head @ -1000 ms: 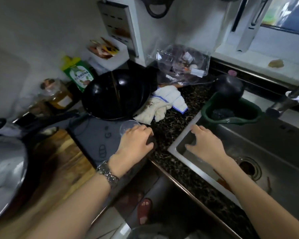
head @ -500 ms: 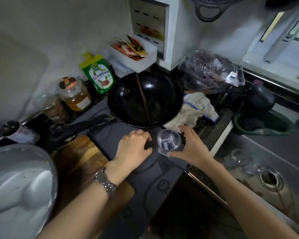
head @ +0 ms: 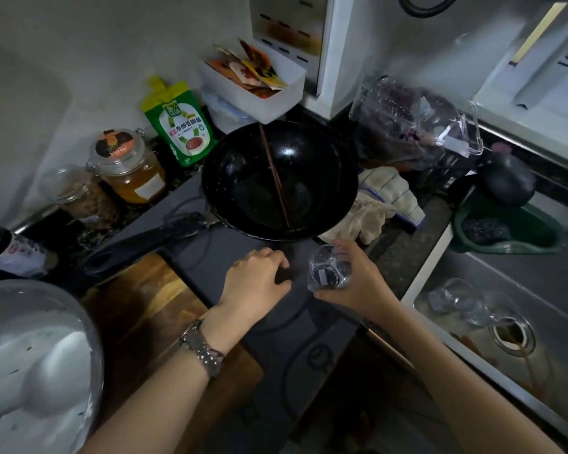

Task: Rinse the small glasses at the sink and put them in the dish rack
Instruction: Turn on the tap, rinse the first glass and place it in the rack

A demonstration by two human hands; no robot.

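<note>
Nearby, wok (head: 279,181) crowds held glass (head: 329,269).

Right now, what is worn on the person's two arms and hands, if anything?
Both forearms are bare, with no sleeves in view. The left wrist carries a silver metal wristwatch with a linked band. The left hand and right hand wear no gloves, and I see no rings on either.

The right hand (head: 358,283), at the sink edge a second ago, now holds a small glass (head: 329,269) over the cooktop.
</note>
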